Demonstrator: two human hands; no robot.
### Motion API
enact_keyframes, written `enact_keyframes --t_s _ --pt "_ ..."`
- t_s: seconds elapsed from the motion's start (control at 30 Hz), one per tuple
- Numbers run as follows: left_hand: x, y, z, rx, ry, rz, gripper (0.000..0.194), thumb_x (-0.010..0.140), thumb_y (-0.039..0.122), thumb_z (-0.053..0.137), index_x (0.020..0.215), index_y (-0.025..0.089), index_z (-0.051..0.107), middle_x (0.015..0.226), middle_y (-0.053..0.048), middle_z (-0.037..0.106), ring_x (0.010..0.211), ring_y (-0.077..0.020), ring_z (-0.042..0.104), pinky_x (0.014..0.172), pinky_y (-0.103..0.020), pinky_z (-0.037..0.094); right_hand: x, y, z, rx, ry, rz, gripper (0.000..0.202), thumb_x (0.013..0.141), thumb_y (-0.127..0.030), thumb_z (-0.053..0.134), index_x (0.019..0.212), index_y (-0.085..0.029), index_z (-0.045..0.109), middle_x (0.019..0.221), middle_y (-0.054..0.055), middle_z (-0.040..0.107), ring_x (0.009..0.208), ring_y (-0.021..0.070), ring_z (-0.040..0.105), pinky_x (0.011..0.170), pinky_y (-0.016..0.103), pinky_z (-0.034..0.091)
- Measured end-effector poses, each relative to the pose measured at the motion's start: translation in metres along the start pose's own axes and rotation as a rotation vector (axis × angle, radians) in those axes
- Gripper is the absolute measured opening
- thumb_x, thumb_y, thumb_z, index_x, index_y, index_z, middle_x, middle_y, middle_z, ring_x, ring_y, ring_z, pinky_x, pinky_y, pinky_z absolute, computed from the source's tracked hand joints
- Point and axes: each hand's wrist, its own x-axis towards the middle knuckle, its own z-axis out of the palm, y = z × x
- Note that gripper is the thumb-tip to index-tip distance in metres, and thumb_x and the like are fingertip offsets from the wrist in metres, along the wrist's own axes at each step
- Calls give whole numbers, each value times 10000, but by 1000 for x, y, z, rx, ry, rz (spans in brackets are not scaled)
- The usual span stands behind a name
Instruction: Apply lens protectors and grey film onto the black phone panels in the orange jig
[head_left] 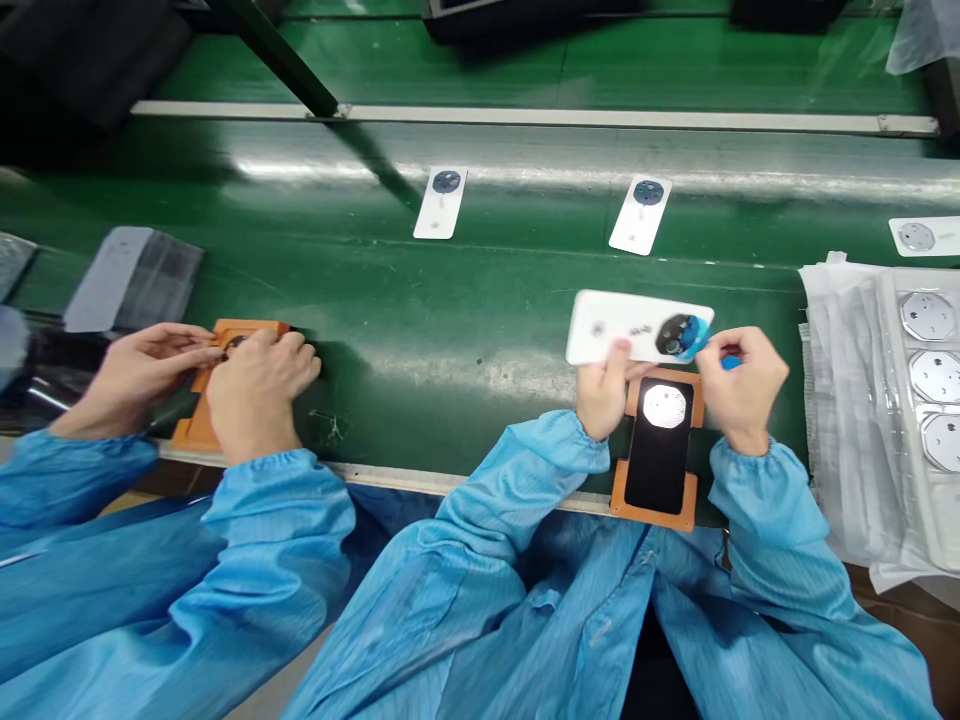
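My left hand (602,395) is closed on the lower edge of a white phone back cover (609,325), thumb on its face, and holds it tilted above the bench. At the cover's right end is a round dark camera area (673,335) with blue film (694,338) partly over it. My right hand (744,385) pinches at the film's edge; a bit of blue also shows between its fingers. Below, between my hands, lies an orange fixture (621,490) with a black phone-shaped panel (658,465) in it, bearing a bright round disc (664,406) near the top.
Two white phone covers (441,208) (636,225) lie on the green belt (517,270) ahead, another (937,236) farther right. Trays with round silver parts (930,375) are stacked at right. At left, a co-worker's hands (255,390) work over another orange fixture (196,425).
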Motion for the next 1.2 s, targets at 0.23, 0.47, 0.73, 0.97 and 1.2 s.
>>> enact_keyframes --t_s 0.23,0.47,0.73,0.97,1.2 --pt "31 24 -21 -210 52 -109 704 935 650 682 1467 201 578 1400 -161 696 1192 -318 746 952 -466 667 9 67 -52 -424 -410 420 183 719 -249 725 567 -236 624 540 9 606 567 209 538 617 346 423" --pt "-19 50 -39 438 -495 406 363 1053 398 577 1329 218 730 1347 -98 738 1259 -267 717 1108 -414 609 -31 1 -96 -178 -209 -124 207 901 -294 715 1094 -222 736 1021 70 785 845 232 742 787 384 606" --pt "-40 25 -49 1154 -810 966 424 1064 156 485 1479 193 561 1484 -136 639 1475 -252 541 1209 -416 519 -81 -4 -83 -106 -396 -645 512 977 -36 567 1458 -209 606 1347 131 728 1223 288 723 1021 454 634" --pt "-46 21 -46 1194 -817 976 426 1062 137 455 1479 170 537 1461 -142 655 1470 -246 546 1201 -406 525 -91 4 -84 -99 -410 -591 487 991 -42 543 1431 -228 639 1357 112 728 1219 280 729 1047 463 634" --pt "-46 17 -51 1186 -830 961 407 1061 134 467 1456 165 562 1463 -142 654 1443 -252 573 1182 -383 542 -92 4 -83 -112 -430 -604 482 983 -36 536 1417 -217 639 1330 114 740 1196 276 738 1022 454 646"
